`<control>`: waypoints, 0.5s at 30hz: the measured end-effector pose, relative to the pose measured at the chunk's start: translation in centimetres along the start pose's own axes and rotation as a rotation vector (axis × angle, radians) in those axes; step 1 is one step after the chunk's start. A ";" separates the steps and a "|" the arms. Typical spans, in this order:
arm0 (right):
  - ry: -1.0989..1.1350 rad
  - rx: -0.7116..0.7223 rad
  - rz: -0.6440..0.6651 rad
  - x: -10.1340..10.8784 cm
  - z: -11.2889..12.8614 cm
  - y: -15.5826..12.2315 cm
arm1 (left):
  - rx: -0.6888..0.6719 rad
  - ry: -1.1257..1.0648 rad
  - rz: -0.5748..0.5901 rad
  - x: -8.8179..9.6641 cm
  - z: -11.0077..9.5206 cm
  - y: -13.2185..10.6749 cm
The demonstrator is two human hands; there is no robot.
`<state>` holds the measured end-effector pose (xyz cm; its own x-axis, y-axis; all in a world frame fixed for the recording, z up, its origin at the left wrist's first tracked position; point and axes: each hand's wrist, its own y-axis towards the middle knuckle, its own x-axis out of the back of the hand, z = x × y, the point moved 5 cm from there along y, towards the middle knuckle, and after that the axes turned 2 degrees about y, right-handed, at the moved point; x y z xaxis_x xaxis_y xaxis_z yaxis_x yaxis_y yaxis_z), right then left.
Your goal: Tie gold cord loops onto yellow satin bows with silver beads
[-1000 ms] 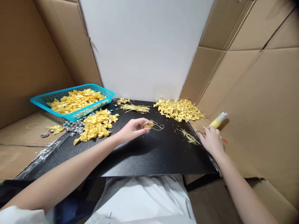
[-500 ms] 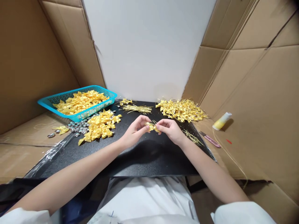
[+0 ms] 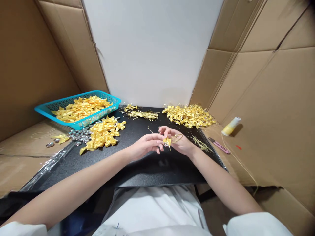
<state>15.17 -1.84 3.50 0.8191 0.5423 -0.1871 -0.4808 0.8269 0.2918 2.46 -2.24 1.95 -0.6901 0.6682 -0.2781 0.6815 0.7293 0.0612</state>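
Between my hands, above the black table, is a small yellow ribbon bow (image 3: 167,141) with a round silver piece at its middle. A loop of gold cord (image 3: 179,136) runs from it across my right palm. My left hand (image 3: 149,145) pinches the bow's left side between thumb and forefinger, its other fingers curled below. My right hand (image 3: 179,143) is curled round behind the bow, its fingertips partly hidden by it. A thin loose cord end (image 3: 150,129) sticks up beyond the left fingers.
Loose yellow bows (image 3: 103,132) lie beside silver bell-like pieces (image 3: 80,135) at left, before a blue basket (image 3: 95,120) of bows. Corded bows (image 3: 189,115) heap at back right. Gold cord strands (image 3: 142,114) lie centre back. A pink cutter (image 3: 221,146) and thread spool (image 3: 231,127) are at right.
The bow has turned so its silver piece faces me, and the gold cord loop now shows over my right hand. Both hands have shifted slightly lower.
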 end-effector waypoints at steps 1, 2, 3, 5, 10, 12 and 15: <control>0.038 -0.034 0.014 -0.1 -0.3 0.0 | 0.016 0.002 0.025 -0.3 0.1 -0.1; 0.075 -0.063 0.027 -0.2 -0.6 0.0 | 0.023 0.012 0.045 -0.7 0.2 -0.1; 0.116 -0.086 0.046 -0.4 -0.9 0.0 | 0.022 0.026 0.054 -0.9 0.3 -0.2; 0.207 -0.129 0.104 -0.9 -1.3 -0.1 | 0.012 0.056 0.060 -1.4 0.3 -0.3; 0.369 -0.225 0.225 -1.8 -2.0 -0.4 | -0.004 0.104 0.084 -2.4 0.6 -0.3; 0.394 -0.249 0.220 -1.8 -2.3 -0.4 | -0.017 0.097 0.047 -2.5 0.8 -0.3; 0.406 -0.270 0.214 -1.8 -2.6 -0.5 | -0.032 0.100 0.020 -2.7 0.8 -0.3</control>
<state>13.14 -2.89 1.26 0.5323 0.6729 -0.5137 -0.7313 0.6712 0.1215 4.26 -4.37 1.90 -0.6987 0.6926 -0.1792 0.6882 0.7191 0.0965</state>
